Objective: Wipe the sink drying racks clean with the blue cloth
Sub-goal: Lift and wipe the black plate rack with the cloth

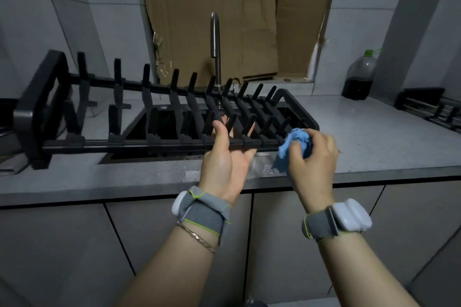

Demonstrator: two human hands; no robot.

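A long black drying rack (139, 143) with upright prongs lies across the sink (139, 129). My left hand (225, 157) grips the rack's front rail near its right end, thumb over the top and fingers underneath. My right hand (313, 157) holds a bunched blue cloth (293, 148) against the right end of that front rail. Part of the cloth hangs below my fingers over the counter edge.
A steel faucet (215, 40) rises behind the rack. Cardboard (212, 32) covers the window. A bottle of dark liquid (359, 77) stands at the back right of the grey counter (374, 137). A second black rack (431, 107) lies at the far right.
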